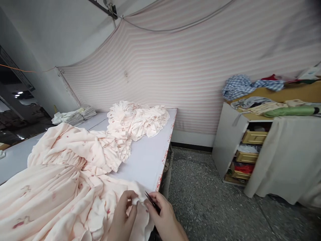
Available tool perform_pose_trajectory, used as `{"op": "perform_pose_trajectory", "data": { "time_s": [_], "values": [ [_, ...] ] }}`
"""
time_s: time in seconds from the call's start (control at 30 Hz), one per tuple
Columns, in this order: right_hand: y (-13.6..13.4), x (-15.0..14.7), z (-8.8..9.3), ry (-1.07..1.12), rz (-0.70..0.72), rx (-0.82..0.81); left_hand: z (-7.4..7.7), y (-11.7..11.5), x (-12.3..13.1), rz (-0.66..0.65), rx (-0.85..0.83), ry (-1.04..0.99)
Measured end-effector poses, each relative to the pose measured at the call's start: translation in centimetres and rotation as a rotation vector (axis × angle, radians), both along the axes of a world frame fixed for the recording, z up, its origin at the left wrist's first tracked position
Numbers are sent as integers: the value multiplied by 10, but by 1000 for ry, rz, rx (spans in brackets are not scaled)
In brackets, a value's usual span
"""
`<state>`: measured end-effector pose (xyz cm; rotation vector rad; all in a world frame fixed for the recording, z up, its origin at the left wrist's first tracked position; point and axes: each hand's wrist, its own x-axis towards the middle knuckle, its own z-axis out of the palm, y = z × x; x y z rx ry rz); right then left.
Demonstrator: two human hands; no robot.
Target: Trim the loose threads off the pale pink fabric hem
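Observation:
A pale pink fabric piece (47,197) with a reddish print and ruffled edges spreads over the lower left, its near edge reaching between my hands. My left hand (125,212) pinches that edge between thumb and fingers. Close beside it, my right hand (162,212) grips small dark thread snips (152,202), whose pointed tip angles up and left against the cloth. Most of the snips' body is hidden by my fingers.
More pink ruffled fabric (137,120) is heaped farther along the table (147,155). Folded white cloths (74,115) lie at its far left. To the right, beyond the grey floor (195,187), stands a cabinet (227,144) with drawers and cloths on top. Striped sheeting (175,67) covers the wall.

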<state>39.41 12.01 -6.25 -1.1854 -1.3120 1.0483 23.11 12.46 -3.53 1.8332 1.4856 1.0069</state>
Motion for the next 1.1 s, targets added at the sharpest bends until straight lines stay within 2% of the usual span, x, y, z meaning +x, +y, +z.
{"op": "perform_pose_trajectory", "data": {
  "time_s": [0.07,0.17,0.27,0.5,0.67,0.73,0.83,0.93,1.03,1.1],
  "values": [
    [-5,1,4,-67,32,34,-2,-4,-3,-1,138,27],
    [-13,6,1,-160,48,47,-7,-7,-10,-36,292,71],
    [-17,8,-2,-205,78,48,-10,-9,-14,-30,343,68],
    [-13,-3,13,-287,101,3,-12,-11,-20,-37,394,121],
    [-12,-8,2,-197,76,9,-10,-10,-26,-28,454,166],
    [-12,-15,-4,-69,57,42,-9,-8,-25,-9,363,91],
    [-9,-30,-6,117,-4,129,-11,-4,-23,93,40,-149],
    [-3,-40,-1,149,-3,220,-17,1,-23,85,-204,-418],
    [3,-38,4,105,59,188,-22,2,-27,9,-317,-580],
    [4,-34,7,44,50,131,-21,0,-29,-7,-320,-589]
  ]
}}
